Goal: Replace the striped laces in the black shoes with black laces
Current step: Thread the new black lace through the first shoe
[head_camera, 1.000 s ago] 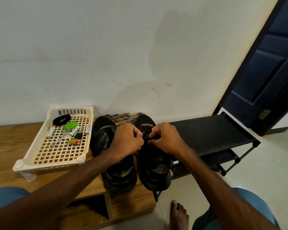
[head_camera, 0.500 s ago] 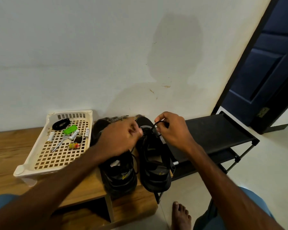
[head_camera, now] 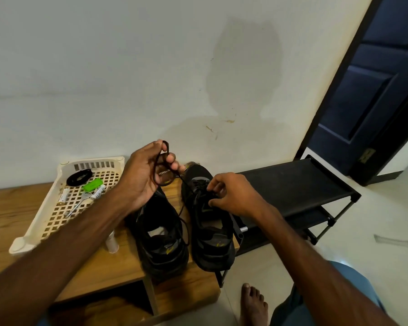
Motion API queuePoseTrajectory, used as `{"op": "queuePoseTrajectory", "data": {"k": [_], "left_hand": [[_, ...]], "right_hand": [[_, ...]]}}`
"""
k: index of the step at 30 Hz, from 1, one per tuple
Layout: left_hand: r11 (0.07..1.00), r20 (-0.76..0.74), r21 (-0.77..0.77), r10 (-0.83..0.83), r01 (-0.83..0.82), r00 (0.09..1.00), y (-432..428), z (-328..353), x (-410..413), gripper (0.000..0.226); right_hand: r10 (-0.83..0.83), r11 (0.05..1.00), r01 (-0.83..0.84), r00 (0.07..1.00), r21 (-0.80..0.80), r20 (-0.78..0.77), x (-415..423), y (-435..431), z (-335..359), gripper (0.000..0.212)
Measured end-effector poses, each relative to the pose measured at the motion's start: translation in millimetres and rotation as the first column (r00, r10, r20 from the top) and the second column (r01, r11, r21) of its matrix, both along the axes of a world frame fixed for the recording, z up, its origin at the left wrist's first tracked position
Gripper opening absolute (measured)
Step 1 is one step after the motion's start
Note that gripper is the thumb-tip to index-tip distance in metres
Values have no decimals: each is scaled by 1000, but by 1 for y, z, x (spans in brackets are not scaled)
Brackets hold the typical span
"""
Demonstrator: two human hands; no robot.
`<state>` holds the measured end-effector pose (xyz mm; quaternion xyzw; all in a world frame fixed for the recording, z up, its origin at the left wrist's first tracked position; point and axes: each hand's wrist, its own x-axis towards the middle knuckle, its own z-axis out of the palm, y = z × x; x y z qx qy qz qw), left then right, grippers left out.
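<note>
Two black shoes stand side by side on a wooden bench, toes toward the wall: the left shoe and the right shoe. My left hand is raised above the left shoe's toe and grips a loop of black lace that trails down to the right shoe. My right hand rests on the right shoe's lacing and pinches the black lace there. Striped laces lie behind the shoes, mostly hidden by my left hand.
A cream plastic basket on the bench holds a coiled black lace, a green item, batteries and small tools. A black shoe rack stands to the right, a dark door beyond. My bare foot rests on the floor.
My left hand rose up and away from the shoe, drawing a black lace loop upward. My right hand dropped from beside the toe onto the right shoe's lacing.
</note>
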<state>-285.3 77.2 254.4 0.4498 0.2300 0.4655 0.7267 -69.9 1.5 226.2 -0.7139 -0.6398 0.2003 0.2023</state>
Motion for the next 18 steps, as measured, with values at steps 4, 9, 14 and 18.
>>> {"op": "queuePoseTrajectory", "data": {"k": [4,9,14,18], "left_hand": [[995,-162,13,-91,95,983,-9,-7,10,41],[814,-633,518,157,264,758,-18,-22,15,70],[644,-662,729,578,232,477,-9,-45,21,28],[739,-831,552,445,387,335,-2,-55,25,11]], "right_hand": [[-15,1000,15,1000,-25,8,-4,2,1,48],[-23,999,24,1000,-24,19,-3,2,1,50],[-32,999,32,999,-18,19,-4,2,0,49],[-41,999,41,999,-24,13,-2,3,-1,49]]}}
